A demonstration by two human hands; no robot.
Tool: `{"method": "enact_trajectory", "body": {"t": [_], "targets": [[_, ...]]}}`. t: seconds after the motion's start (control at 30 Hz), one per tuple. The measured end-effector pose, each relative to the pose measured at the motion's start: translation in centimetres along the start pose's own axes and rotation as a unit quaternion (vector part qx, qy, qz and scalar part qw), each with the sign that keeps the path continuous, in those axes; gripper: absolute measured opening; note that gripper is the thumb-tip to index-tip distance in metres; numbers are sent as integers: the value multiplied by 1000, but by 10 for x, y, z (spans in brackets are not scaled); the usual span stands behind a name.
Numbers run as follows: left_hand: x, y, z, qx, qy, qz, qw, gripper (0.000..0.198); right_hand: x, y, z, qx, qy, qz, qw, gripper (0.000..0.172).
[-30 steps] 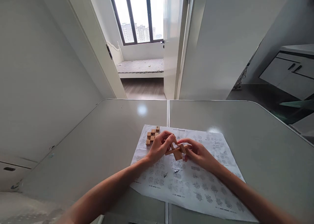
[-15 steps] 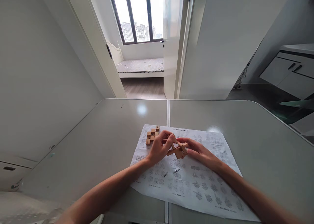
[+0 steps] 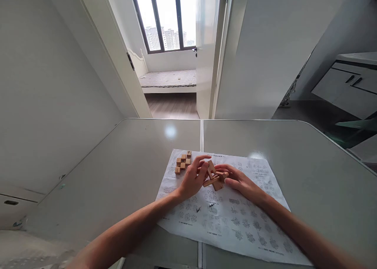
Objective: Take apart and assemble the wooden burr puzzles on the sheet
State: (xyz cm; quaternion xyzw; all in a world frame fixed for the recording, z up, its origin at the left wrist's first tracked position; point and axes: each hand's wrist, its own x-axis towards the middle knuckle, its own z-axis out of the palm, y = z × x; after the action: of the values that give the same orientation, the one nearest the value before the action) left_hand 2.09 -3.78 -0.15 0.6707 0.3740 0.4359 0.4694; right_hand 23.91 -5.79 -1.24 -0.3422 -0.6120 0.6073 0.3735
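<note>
Between my hands, above the paper, are several notched wooden puzzle pieces (image 3: 217,183) crossed over one another. My left hand (image 3: 192,178) pinches one upright wooden piece (image 3: 211,167) at the near left of the group, its index finger raised above. My right hand (image 3: 235,179) closes its thumb and fingers on the right end of the crossed pieces. Fingers hide part of the joints, so I cannot tell how the pieces interlock. A printed instruction sheet (image 3: 250,210) with rows of small diagrams lies flat under both hands.
Several small wooden cubes (image 3: 183,161) sit grouped on the sheet's upper left corner, beside my left hand. The grey table (image 3: 141,151) has a pale seam down its middle. Beyond its far edge are an open door (image 3: 207,57) and a bed (image 3: 167,78).
The pieces between my hands have turned, and one piece at my left fingers now stands more upright. My left index finger has lifted. The cubes and the sheet have stayed put.
</note>
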Motion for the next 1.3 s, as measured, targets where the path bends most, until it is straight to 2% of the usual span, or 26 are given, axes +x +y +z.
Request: {"method": "enact_trajectory", "body": {"t": [0.07,0.17,0.27,0.33,0.5,0.83,1.03,1.3], "targets": [[-1,0,-2,6,-16,21,1000,44,0,3,-3,-1,20,10,1000,51],[-2,2,-4,5,-72,52,996,54,1,7,-5,32,26,21,999,53],[-5,3,-3,27,-107,64,992,89,2,7,-4,78,11,19,997,51],[-6,1,-1,44,-99,66,992,101,2,5,-4,102,-1,18,995,48],[-7,-5,3,57,-75,61,994,84,1,4,-4,105,-11,17,994,48],[-8,-6,4,44,-99,55,993,77,0,2,-5,77,-13,20,997,47],[-7,-6,3,35,-112,82,990,76,0,3,-6,56,-23,13,998,49],[-7,-4,3,72,-104,96,987,74,2,10,-9,36,-31,-6,999,54]]}}
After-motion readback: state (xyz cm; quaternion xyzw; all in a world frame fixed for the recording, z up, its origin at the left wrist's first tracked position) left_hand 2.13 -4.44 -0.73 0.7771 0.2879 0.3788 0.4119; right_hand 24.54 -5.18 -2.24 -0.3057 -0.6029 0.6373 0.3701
